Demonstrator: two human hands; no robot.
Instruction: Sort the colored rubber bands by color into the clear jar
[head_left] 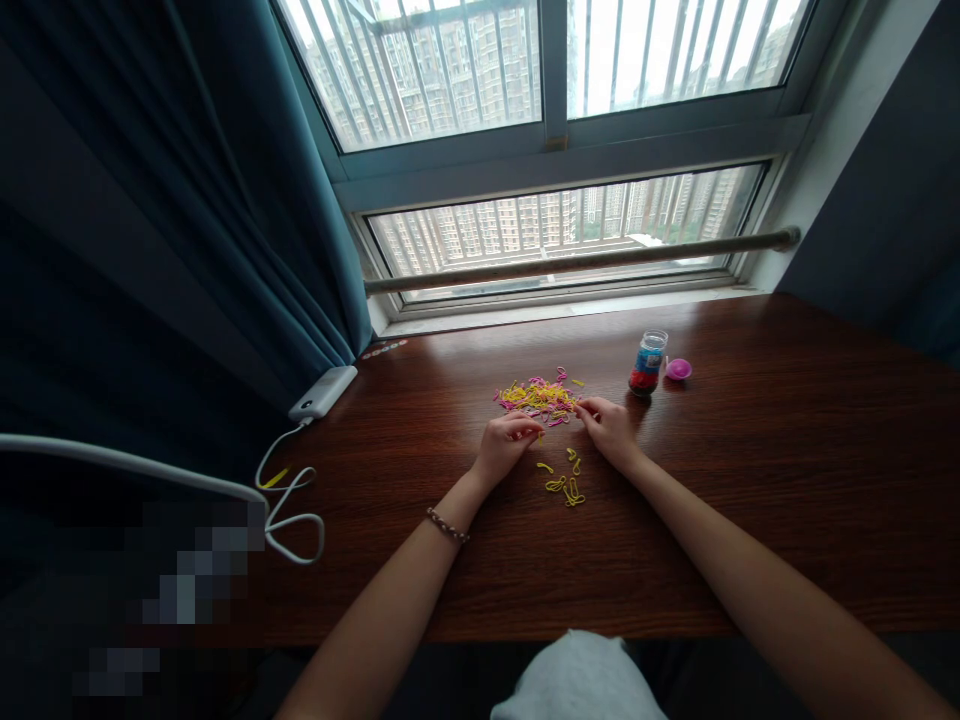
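A loose pile of small pink and yellow loops (536, 397) lies on the table; whether they are rubber bands or thin clips is too small to tell. My left hand (504, 448) is at the pile's near side, thumb and fingers pinched together, with a small yellow loop (541, 437) showing below the fingertips. At the pile's right edge, my right hand (609, 430) has its fingertips closed on a bit of yellow. Several yellow loops (573, 492) lie apart from the pile, between my forearms and nearer to me.
A clear glass jar (648, 362) with a blue label and red contents stands right of the pile, beside a pink round lid-like piece (679, 370). At the left are a white power bank (323, 393), its looped white cable (321, 540) and a blue curtain (300, 230). A window runs behind the table.
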